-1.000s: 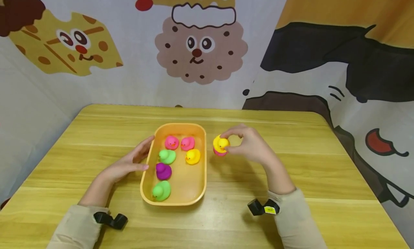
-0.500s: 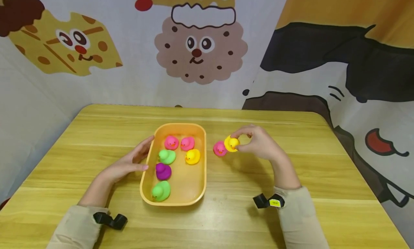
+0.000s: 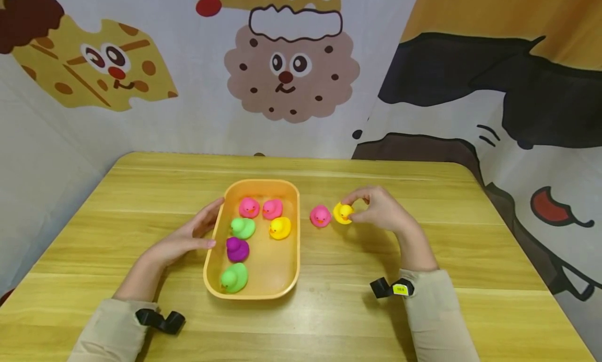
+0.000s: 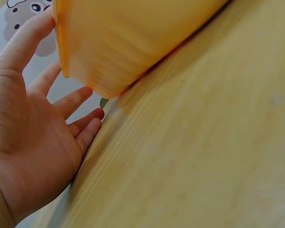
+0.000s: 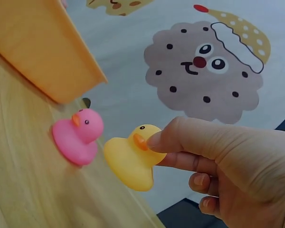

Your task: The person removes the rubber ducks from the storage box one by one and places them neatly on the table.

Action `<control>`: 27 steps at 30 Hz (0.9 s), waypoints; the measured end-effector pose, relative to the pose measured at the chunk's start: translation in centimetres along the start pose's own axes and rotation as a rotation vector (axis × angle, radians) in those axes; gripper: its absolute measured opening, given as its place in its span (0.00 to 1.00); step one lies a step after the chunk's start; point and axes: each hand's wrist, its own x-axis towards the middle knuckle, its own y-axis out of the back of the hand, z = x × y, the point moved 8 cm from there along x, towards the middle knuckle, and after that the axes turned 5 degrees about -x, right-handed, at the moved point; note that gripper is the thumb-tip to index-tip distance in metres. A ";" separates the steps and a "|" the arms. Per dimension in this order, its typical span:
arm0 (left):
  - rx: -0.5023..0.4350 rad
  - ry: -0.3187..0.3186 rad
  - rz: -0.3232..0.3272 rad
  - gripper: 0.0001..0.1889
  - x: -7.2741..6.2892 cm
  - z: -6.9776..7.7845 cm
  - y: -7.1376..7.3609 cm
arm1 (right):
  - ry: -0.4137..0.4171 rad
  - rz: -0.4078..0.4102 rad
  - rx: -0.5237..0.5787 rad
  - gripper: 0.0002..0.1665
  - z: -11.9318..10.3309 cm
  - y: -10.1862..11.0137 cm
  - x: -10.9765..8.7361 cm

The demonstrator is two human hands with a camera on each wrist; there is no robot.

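Note:
My right hand (image 3: 382, 210) pinches a yellow rubber duck (image 3: 343, 213) by its head between thumb and fingers, right of the bin. Just left of that duck, a pink rubber duck (image 3: 321, 215) sits upright on the table; the right wrist view shows the pink duck (image 5: 78, 136) close beside the held one. My left hand (image 3: 188, 237) rests at the left side of an orange plastic bin (image 3: 270, 265), its thumb and fingers spread against the rim. In the left wrist view the fingers of this hand (image 4: 33, 133) are extended along the bin's wall (image 4: 118, 42).
Inside the bin lie two pink ducks (image 3: 249, 208), two green ducks (image 3: 243, 228), a purple duck (image 3: 238, 249) and a yellow duck (image 3: 280, 228). The wooden table (image 3: 155, 184) ends at a cartoon-printed curtain (image 3: 202, 127) behind it.
My right hand has carried the yellow duck from over the pink duck rightward, then lowered it beside the pink one. My left hand and the bin have stayed put.

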 end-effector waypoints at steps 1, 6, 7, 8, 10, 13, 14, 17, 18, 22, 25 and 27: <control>0.000 0.002 0.000 0.45 0.0 0.0 0.0 | -0.005 -0.003 0.001 0.18 0.1 -0.1 0.0; -0.003 -0.007 -0.005 0.45 0.0 0.0 0.0 | -0.017 -0.016 0.017 0.18 0.8 -0.5 0.2; -0.003 -0.011 -0.007 0.45 0.0 0.0 -0.1 | -0.020 -0.019 0.022 0.18 0.9 -0.6 0.2; -0.004 -0.015 -0.008 0.45 0.0 0.0 -0.1 | -0.025 -0.021 0.029 0.18 1.0 -0.6 0.2; -0.008 -0.017 -0.007 0.45 -0.1 0.1 -0.1 | -0.038 -0.029 0.041 0.18 1.3 -0.8 0.3; -0.007 -0.018 -0.009 0.45 -0.1 0.1 -0.1 | -0.064 -0.040 0.054 0.18 1.7 -1.1 0.3; -0.007 -0.017 -0.010 0.45 -0.1 0.1 -0.1 | -0.071 -0.043 0.055 0.18 1.9 -1.2 0.3; -0.008 -0.015 -0.011 0.45 0.0 0.1 -0.1 | -0.085 -0.050 0.054 0.18 2.3 -1.4 0.4; -0.008 -0.015 -0.012 0.45 0.0 0.1 -0.1 | -0.087 -0.052 0.054 0.18 2.4 -1.5 0.4; -0.010 -0.016 -0.014 0.45 0.0 0.1 -0.1 | -0.091 -0.055 0.052 0.18 2.7 -1.7 0.5; -0.008 -0.015 -0.014 0.45 0.0 0.1 0.0 | -0.093 -0.061 0.051 0.18 3.0 -1.8 0.6; -0.005 -0.012 -0.013 0.45 0.0 0.1 0.0 | -0.091 -0.067 0.047 0.18 3.1 -1.9 0.6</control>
